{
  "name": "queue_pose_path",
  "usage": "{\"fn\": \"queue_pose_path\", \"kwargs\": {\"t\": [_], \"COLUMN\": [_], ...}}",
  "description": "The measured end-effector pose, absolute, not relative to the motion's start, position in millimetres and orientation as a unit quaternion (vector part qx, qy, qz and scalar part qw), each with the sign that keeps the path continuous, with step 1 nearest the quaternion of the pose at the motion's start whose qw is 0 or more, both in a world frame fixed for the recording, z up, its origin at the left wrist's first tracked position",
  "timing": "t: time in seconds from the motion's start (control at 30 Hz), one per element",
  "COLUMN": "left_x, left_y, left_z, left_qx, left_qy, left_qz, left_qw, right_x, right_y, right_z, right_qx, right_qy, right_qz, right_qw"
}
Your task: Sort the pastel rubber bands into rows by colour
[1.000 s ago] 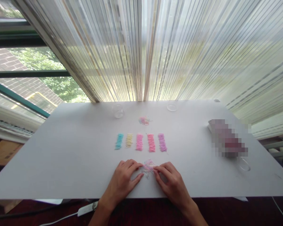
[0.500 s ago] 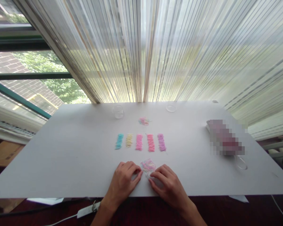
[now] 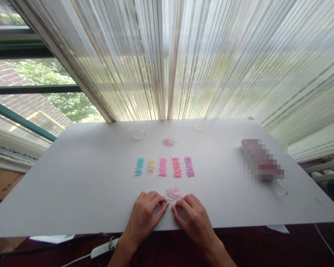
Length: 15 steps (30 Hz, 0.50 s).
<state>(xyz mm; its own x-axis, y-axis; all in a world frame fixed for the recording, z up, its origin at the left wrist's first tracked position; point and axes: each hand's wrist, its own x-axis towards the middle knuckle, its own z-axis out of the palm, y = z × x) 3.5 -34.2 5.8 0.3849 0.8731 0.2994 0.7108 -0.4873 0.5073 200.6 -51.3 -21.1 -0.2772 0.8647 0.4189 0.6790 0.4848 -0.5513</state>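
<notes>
A small mixed-colour pile (image 3: 174, 193) of thin pastel pieces lies near the table's front edge. My left hand (image 3: 148, 211) rests at its left side, thumb and fingertips pinched together on something too small to make out. At the pile's right side, my right hand (image 3: 193, 215) has its thumb and index fingertip closed, and what they hold is hidden. Beyond the pile stand separate bundles in a row: blue (image 3: 139, 166), yellow (image 3: 151, 165), pink (image 3: 163, 167), coral (image 3: 176, 167) and purple (image 3: 189, 166). Another mixed pile (image 3: 168, 142) lies behind them.
On the white table (image 3: 86, 185), a clear round container (image 3: 138, 132) sits at the back left and a clear lid (image 3: 199, 127) at the back right. A blurred reddish object (image 3: 263, 159) with a loop lies at the right. Sheer curtains hang behind.
My right hand has moved slightly left, closer to my left hand, and its thumb and index fingertip have come together. The whole view has shifted a little.
</notes>
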Motion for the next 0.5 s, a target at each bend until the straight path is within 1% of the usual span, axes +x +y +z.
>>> {"fn": "queue_pose_path", "kwargs": {"t": [0.33, 0.5], "left_x": [10.1, 11.3], "left_y": [-37.5, -35.6], "left_z": [4.2, 3.8], "left_qx": [0.823, 0.833], "left_qy": [0.463, 0.454], "left_qz": [0.285, 0.273], "left_qw": [0.164, 0.159], "right_x": [204.9, 207.1], "right_y": [-51.0, -52.0], "right_z": [-20.6, -20.6], "right_qx": [-0.469, -0.468], "right_qy": [-0.787, -0.796], "right_qz": [0.141, 0.146], "right_qw": [0.375, 0.355]}}
